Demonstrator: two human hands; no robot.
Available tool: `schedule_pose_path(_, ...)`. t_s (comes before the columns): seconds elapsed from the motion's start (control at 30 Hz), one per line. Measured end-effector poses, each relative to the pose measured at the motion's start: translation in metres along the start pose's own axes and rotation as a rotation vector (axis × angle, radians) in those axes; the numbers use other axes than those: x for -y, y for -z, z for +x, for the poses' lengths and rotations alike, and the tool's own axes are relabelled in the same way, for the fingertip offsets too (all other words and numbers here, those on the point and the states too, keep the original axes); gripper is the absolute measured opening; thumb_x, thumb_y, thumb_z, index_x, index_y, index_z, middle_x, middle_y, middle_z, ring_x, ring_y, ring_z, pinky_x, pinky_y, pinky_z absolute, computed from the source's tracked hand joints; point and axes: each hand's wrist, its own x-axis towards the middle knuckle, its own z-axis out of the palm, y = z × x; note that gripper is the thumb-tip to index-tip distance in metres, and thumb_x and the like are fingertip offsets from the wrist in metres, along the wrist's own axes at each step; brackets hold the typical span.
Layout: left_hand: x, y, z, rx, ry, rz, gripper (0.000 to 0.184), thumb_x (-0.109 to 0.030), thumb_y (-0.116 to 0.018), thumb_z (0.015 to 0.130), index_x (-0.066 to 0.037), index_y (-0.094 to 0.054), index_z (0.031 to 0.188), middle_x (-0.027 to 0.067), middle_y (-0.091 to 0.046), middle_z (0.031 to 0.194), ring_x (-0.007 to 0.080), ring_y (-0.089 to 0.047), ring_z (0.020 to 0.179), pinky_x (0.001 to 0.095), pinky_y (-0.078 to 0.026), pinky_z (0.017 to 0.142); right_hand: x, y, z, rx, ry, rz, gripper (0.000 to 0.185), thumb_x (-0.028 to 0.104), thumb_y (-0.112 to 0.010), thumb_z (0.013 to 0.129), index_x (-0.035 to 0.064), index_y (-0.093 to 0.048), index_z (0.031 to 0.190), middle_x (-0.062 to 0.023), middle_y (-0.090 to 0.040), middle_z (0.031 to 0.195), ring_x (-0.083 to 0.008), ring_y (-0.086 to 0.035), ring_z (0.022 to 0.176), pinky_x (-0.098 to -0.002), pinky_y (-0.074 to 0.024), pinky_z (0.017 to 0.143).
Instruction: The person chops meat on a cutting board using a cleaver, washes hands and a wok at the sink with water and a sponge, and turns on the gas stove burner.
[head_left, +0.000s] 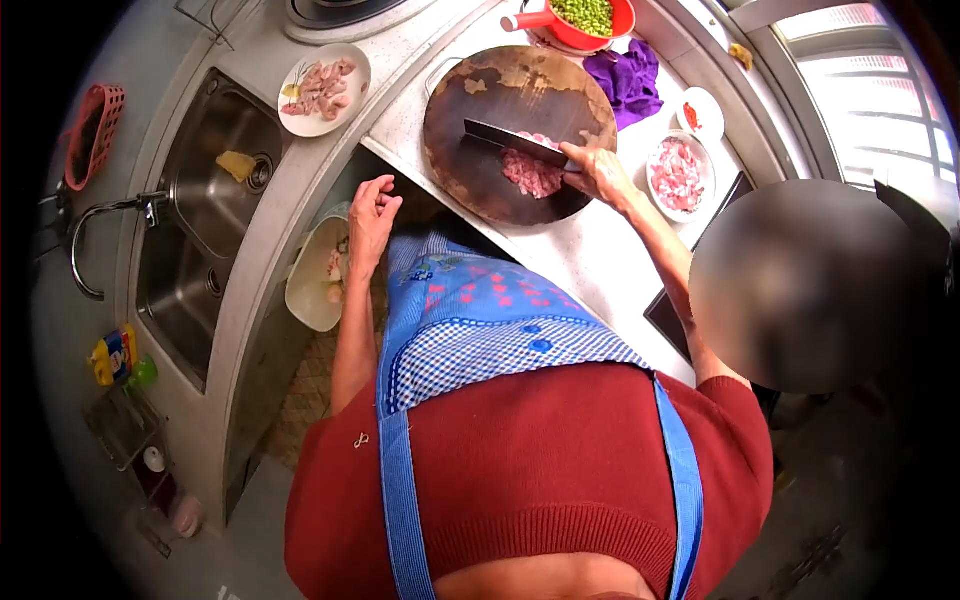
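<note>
My right hand (598, 175) is wrapped round the handle of a cleaver (508, 140). The blade stands on edge on a round wooden chopping board (462, 165), across a heap of chopped pinkish meat (532, 176). Most of the meat lies on the near side of the blade, and a little shows behind it. My left hand (370, 222) hangs off the counter's front edge, left of the board. Its fingers are loosely bent with the thumb apart, and nothing shows in it.
A plate of raw meat pieces (322, 92) sits upper left beside the steel sink (205, 215). Right of the board are a purple cloth (628, 80), a bowl of diced meat (678, 176) and a small dish (702, 112). Behind stands a red strainer (566, 32) of green pieces. A pale bin (312, 285) is below.
</note>
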Motion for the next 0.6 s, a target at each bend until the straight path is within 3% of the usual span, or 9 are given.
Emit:
schedule_pose_path(0.13,0.002,0.007,0.005,-0.003,0.031,-0.012,0.036,-0.003,-0.063,0.080,-0.004,-0.058,0.116,0.0048,-0.056,0.101,0.0103,-0.054,0.079,0.0243,-0.048,0.072,0.011,0.011,-0.003,-0.068,-0.009,0.109,0.035,0.012,-0.065,0.074,0.0074,-0.051,0.105,-0.0200,-0.060,0.083,-0.0391,-0.059,0.080,-0.0443,-0.0454,0.065)
schedule_pose_path(0.23,0.004,0.009,0.005,0.003,0.034,-0.016,0.036,-0.003,-0.063,0.080,-0.004,-0.058,0.116,0.0047,-0.057,0.101,0.0102,-0.054,0.079,0.0243,-0.048,0.072,0.003,-0.006,-0.017,0.067,-0.111,-0.025,0.037,0.011,-0.064,0.075,0.0082,-0.051,0.110,-0.0181,-0.060,0.082,-0.0394,-0.059,0.081,-0.0434,-0.0465,0.066)
schedule_pose_path(0.33,-0.002,0.009,0.008,0.008,0.033,-0.017,0.036,-0.003,-0.063,0.081,-0.004,-0.058,0.116,0.0047,-0.057,0.101,0.0101,-0.054,0.080,0.0243,-0.048,0.072,0.015,0.009,-0.017,-0.055,-0.010,0.028,0.038,0.011,-0.065,0.075,0.0084,-0.051,0.110,-0.0170,-0.059,0.082,-0.0387,-0.059,0.080,-0.0431,-0.0466,0.066)
schedule_pose_path(0.4,-0.004,0.011,0.008,0.010,0.034,-0.006,0.035,-0.003,-0.063,0.081,-0.004,-0.058,0.116,0.0048,-0.057,0.101,0.0101,-0.054,0.080,0.0243,-0.048,0.073,0.026,0.012,-0.017,-0.061,-0.058,0.092,0.040,0.011,-0.066,0.074,0.0096,-0.051,0.110,-0.0167,-0.060,0.085,-0.0385,-0.060,0.081,-0.0431,-0.0467,0.066)
schedule_pose_path(0.47,-0.003,0.012,0.008,0.018,0.047,0.005,0.035,-0.004,-0.063,0.081,-0.004,-0.058,0.115,0.0050,-0.057,0.101,0.0103,-0.055,0.080,0.0243,-0.048,0.073,0.013,-0.007,-0.027,-0.010,0.014,0.075,0.039,0.011,-0.067,0.073,0.0102,-0.050,0.109,-0.0161,-0.060,0.086,-0.0378,-0.060,0.081,-0.0430,-0.0467,0.065)
schedule_pose_path(0.5,-0.003,0.013,0.007,0.021,0.045,0.005,0.035,-0.004,-0.063,0.081,-0.004,-0.058,0.115,0.0050,-0.057,0.101,0.0103,-0.055,0.080,0.0243,-0.048,0.073,0.011,-0.007,-0.025,0.118,-0.005,-0.055,0.037,0.010,-0.067,0.072,0.0097,-0.050,0.105,-0.0156,-0.060,0.085,-0.0370,-0.060,0.081,-0.0429,-0.0468,0.065)
schedule_pose_path(0.6,-0.002,0.015,0.011,0.057,0.040,0.019,0.035,-0.004,-0.063,0.080,-0.004,-0.059,0.115,0.0049,-0.058,0.101,0.0104,-0.055,0.080,0.0246,-0.048,0.073,0.015,0.008,-0.024,0.101,-0.059,-0.011,0.036,0.004,-0.066,0.071,0.0048,-0.050,0.103,-0.0169,-0.060,0.089,-0.0371,-0.060,0.085,-0.0407,-0.0482,0.069)
